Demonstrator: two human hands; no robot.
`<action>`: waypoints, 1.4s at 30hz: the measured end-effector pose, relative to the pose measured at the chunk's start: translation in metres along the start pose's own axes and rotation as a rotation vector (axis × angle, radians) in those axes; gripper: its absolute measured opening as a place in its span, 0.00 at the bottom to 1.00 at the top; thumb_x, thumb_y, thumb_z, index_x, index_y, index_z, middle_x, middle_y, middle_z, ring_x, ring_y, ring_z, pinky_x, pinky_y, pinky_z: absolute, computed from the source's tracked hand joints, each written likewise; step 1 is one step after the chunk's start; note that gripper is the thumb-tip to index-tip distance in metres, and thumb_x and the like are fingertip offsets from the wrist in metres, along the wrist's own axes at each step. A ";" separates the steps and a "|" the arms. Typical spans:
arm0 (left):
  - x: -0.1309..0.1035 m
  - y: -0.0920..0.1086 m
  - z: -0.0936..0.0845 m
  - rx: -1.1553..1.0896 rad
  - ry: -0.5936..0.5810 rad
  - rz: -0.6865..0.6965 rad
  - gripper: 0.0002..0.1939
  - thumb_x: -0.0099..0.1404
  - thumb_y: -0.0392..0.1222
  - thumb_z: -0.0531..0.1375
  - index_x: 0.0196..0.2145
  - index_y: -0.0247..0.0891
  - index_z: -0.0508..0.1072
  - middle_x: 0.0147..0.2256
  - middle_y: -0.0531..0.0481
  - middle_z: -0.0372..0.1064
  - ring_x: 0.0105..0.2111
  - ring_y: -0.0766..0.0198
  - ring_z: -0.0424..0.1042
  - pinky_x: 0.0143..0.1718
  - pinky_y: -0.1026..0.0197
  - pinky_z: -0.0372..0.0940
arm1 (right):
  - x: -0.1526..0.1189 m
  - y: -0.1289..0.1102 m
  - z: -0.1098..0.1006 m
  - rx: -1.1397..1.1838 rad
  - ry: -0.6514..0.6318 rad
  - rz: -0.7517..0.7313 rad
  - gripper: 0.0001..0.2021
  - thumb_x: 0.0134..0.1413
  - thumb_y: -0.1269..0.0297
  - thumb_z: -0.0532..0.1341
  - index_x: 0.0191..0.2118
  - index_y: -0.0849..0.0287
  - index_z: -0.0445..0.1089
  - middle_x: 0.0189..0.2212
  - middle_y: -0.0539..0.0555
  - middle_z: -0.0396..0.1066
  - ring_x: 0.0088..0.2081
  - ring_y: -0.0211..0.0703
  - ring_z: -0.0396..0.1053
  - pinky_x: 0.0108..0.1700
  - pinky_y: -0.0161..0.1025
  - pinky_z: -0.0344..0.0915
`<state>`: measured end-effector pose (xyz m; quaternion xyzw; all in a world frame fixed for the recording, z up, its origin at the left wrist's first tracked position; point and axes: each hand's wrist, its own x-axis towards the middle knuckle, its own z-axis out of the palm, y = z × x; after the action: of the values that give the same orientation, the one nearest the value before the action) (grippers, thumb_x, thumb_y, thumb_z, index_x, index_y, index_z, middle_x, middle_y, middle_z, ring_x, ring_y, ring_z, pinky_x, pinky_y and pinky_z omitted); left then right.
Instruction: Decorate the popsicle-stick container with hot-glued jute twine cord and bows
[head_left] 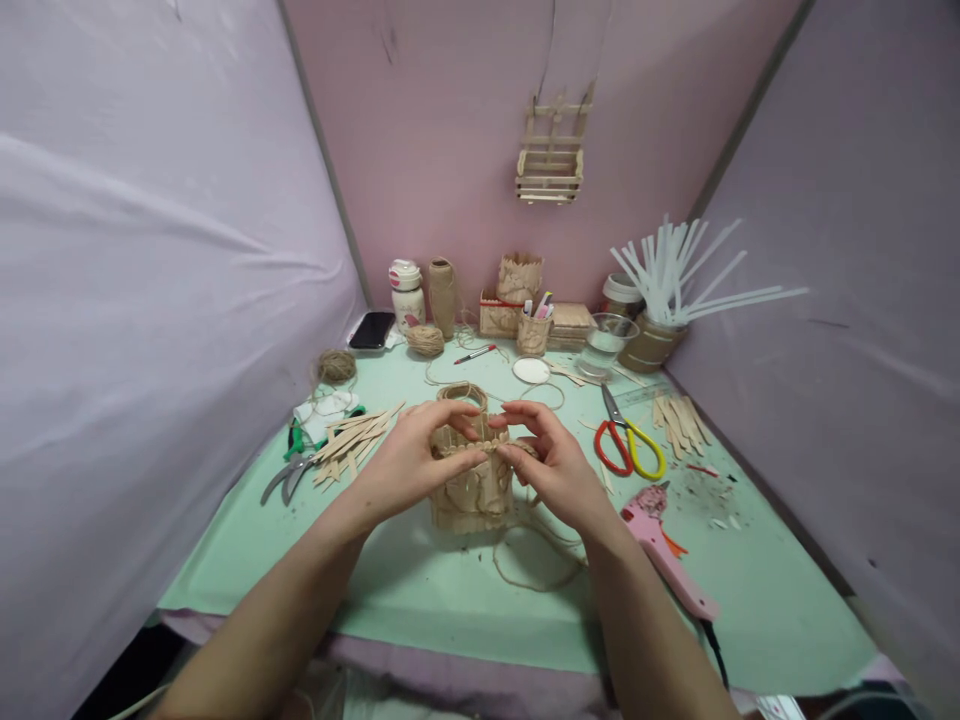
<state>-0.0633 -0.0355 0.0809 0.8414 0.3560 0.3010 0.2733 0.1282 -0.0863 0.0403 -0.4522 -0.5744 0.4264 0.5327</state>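
At the near middle of the cloth: slatted holder under two hands, cord slack beside it

Head view. Clock face centred on the slatted wooden holder (pixel 471 500), twelve pointing away from the wearer. Holder stands upright on the green cloth (pixel 420 600), between the forearms. Left hand (pixel 420 445) comes in from nine, fingers arched, thumb at the rim; grip partly hidden, can't tell whether anything is pinched. Right hand (pixel 551 460), from three: thumb and forefinger nearly closed at the rim, apparently on the twine (pixel 538 590), whose slack lies in loops towards four and five.

Risks, my reading: slack could snag under the right wrist and tug the rim strand out of line. Uneven thumb pressure might flex or loosen the thin slats, more so if any glue there is soft; can't tell.

Pink glue gun (pixel 675 580) lies towards four, close to the right forearm. If hot, a drop of the elbow risks a burn. Open-handled scissors (pixel 630 440), between two and three, could catch a sweeping hand. Plastic cup (pixel 602 345), towards one, would wet things if knocked.
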 end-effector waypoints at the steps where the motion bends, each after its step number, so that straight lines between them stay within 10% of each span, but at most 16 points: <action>1: 0.002 0.004 0.001 0.020 -0.020 0.007 0.20 0.59 0.45 0.65 0.49 0.43 0.71 0.39 0.49 0.75 0.43 0.57 0.73 0.48 0.55 0.63 | -0.001 0.000 -0.001 0.000 -0.002 -0.001 0.18 0.56 0.64 0.60 0.52 0.53 0.59 0.51 0.56 0.68 0.29 0.33 0.66 0.28 0.33 0.64; 11: 0.016 0.006 -0.010 -0.025 -0.097 0.050 0.14 0.62 0.40 0.61 0.47 0.41 0.71 0.36 0.49 0.74 0.35 0.63 0.73 0.36 0.63 0.67 | -0.006 -0.001 -0.011 -0.053 -0.003 -0.031 0.22 0.53 0.68 0.62 0.53 0.52 0.60 0.54 0.55 0.64 0.35 0.36 0.68 0.38 0.36 0.67; 22: 0.028 -0.038 -0.016 -0.097 -0.261 0.273 0.14 0.66 0.42 0.60 0.48 0.38 0.70 0.42 0.44 0.71 0.41 0.61 0.70 0.45 0.58 0.65 | -0.009 0.005 -0.005 -0.261 -0.020 -0.127 0.22 0.51 0.68 0.65 0.52 0.53 0.62 0.46 0.53 0.68 0.32 0.36 0.65 0.37 0.37 0.65; 38: 0.012 -0.030 -0.016 0.056 -0.376 0.346 0.08 0.63 0.44 0.63 0.37 0.38 0.76 0.38 0.48 0.74 0.46 0.60 0.66 0.54 0.56 0.53 | -0.022 0.017 0.009 -0.380 0.068 -0.365 0.19 0.55 0.67 0.64 0.52 0.54 0.62 0.51 0.59 0.60 0.32 0.35 0.67 0.41 0.40 0.69; 42: 0.007 -0.027 -0.013 0.076 -0.387 0.342 0.06 0.63 0.43 0.63 0.34 0.38 0.76 0.34 0.49 0.73 0.46 0.60 0.65 0.54 0.56 0.51 | -0.038 0.020 0.010 -0.461 0.127 -0.448 0.10 0.56 0.71 0.62 0.44 0.54 0.67 0.38 0.54 0.67 0.34 0.38 0.67 0.38 0.38 0.67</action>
<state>-0.0799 -0.0108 0.0741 0.9409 0.1606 0.1628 0.2498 0.1208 -0.1192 0.0120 -0.4490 -0.7065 0.1284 0.5318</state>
